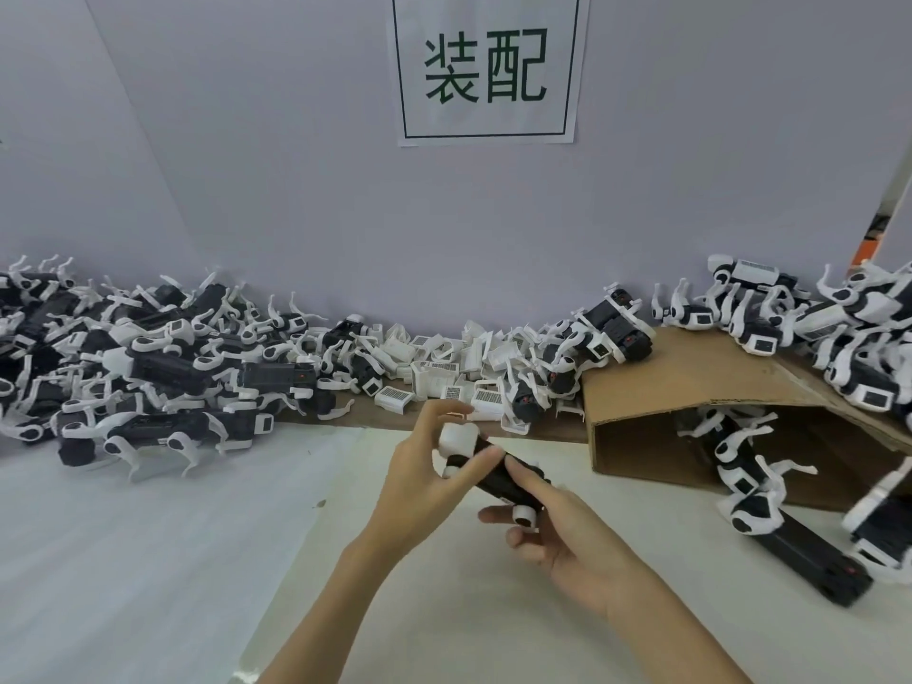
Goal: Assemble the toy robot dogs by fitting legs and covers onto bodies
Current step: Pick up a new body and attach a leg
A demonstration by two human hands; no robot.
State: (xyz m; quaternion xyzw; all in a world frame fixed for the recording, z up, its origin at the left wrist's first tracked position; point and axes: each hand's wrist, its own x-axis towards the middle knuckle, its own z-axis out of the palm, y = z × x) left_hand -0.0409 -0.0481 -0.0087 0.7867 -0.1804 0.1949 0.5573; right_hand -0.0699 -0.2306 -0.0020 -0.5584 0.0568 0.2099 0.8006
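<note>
Above the white table I hold one toy dog body (pixel 498 478), a black bar with a white head end and white round joints. My left hand (pixel 427 473) grips its white front end, thumb and fingers curled round it. My right hand (pixel 557 530) holds the rear end, with the index finger lying along the black body and a white joint showing between the fingers. No legs show on this body.
A heap of black-and-white dog bodies with legs (pixel 148 367) fills the left back. White covers (pixel 444 372) lie piled at the back middle. A tipped cardboard box (pixel 691 387) with more dogs (pixel 809 328) stands at the right. A wall sign (pixel 486 66) hangs above.
</note>
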